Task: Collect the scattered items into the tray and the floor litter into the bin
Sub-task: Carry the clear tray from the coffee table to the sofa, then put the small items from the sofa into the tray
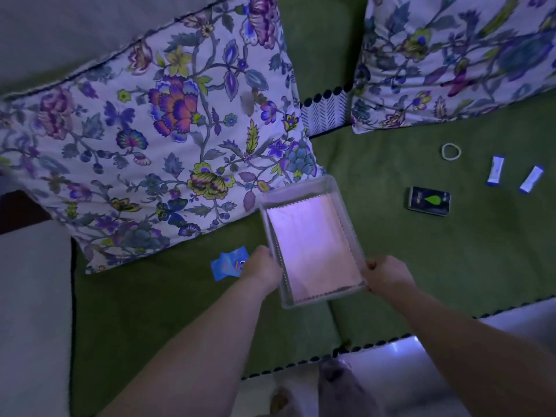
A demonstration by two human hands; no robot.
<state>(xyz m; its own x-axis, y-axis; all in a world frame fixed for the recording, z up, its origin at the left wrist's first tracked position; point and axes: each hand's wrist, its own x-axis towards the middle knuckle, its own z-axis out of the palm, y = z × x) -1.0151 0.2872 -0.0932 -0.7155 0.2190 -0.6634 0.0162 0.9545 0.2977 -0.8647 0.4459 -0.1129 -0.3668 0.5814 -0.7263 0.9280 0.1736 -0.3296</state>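
Home living room, green sofa [421,251] with trimmed edge, floral cushions [150,139], pale floor [30,311]

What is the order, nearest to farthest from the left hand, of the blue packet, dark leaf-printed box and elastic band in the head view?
1. The blue packet, just left of the left hand.
2. The dark leaf-printed box, right of the tray.
3. The elastic band, farther up and right.

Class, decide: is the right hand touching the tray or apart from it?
Touching. The head view shows the right hand gripping the tray at its near right corner.
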